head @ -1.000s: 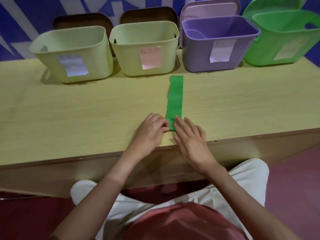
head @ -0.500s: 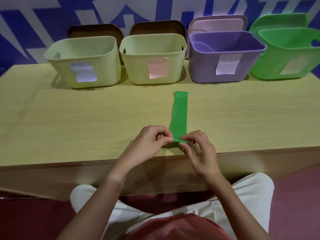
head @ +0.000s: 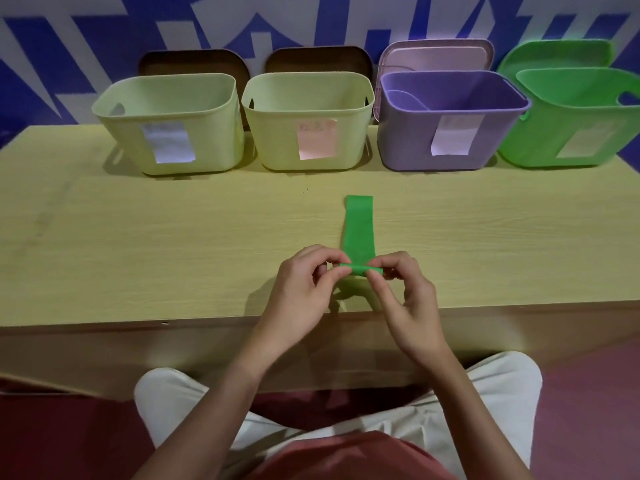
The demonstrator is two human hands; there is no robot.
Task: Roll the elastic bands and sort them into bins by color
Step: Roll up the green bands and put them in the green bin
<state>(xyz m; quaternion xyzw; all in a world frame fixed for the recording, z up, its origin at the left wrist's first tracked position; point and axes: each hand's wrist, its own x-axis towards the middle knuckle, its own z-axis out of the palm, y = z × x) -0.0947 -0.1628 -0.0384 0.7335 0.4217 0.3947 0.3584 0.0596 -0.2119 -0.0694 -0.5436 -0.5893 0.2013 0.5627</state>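
- Person's lap: light trousers and a reddish garment fill the bottom of the view, nearest the camera, with both forearms reaching forward from here over the near edge of the table (head: 104, 258).
- Left hand (head: 299, 289): fingers curled, thumb and fingertips pinching the left end of the rolled part of the green elastic band (head: 358, 230); the hand hangs just above the tabletop.
- Right hand (head: 405, 296): fingers curled likewise, thumb and forefinger pinching the right end of the same small roll, directly opposite the left hand.
- Green elastic band: its near end is wound into a short, tight roll held between the two hands; the unrolled remainder lies flat on the table and runs straight away from the fingertips toward the bins, its far end well short of them.
- Table: pale wood grain, its bare surface extending to either side of the hands.
- Far row, beyond the band: four bins stand side by side, each with a paper label on its front.
- Far left of the hands: a pale yellow-green bin (head: 173, 133), then a second pale bin (head: 311, 133) just beside it.
- Ahead and slightly right of the right hand: a purple bin (head: 446, 133).
- Far right: a green bin (head: 568, 133), partly cut by the frame edge.
- Behind the bins: lids propped upright against a blue-and-white patterned wall (head: 52, 64).
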